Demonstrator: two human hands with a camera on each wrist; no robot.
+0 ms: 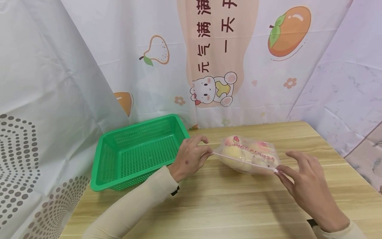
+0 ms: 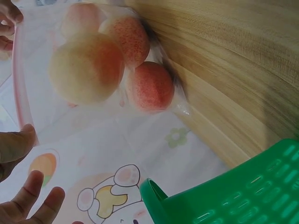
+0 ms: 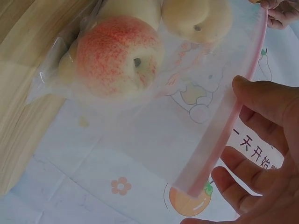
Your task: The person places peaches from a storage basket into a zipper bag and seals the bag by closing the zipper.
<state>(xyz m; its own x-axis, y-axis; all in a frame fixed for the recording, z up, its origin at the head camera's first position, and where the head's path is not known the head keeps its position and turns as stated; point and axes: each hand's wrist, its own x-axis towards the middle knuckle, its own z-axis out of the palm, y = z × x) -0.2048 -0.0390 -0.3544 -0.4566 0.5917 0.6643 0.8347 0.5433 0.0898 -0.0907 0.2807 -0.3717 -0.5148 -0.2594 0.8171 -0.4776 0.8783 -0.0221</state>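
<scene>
A clear zip bag (image 1: 247, 156) with pink printing and a pink zip strip holds several peaches (image 1: 233, 156) over the table. One end of its strip is pinched by my left hand (image 1: 192, 154), the other by my right hand (image 1: 307, 186). The strip is stretched straight between them. Seen from the left wrist, pale and red peaches (image 2: 88, 67) bunch in the bag's lower part. Close up in the right wrist view, my right hand (image 3: 266, 144) has its thumb and forefinger on the strip, the other fingers spread.
A green perforated basket (image 1: 102, 166) stands on the left of the wooden table (image 1: 223, 209), just beyond my left forearm. A printed curtain (image 1: 167, 79) hangs along the table's back edge, and more sheeting (image 1: 38, 83) hangs at the left.
</scene>
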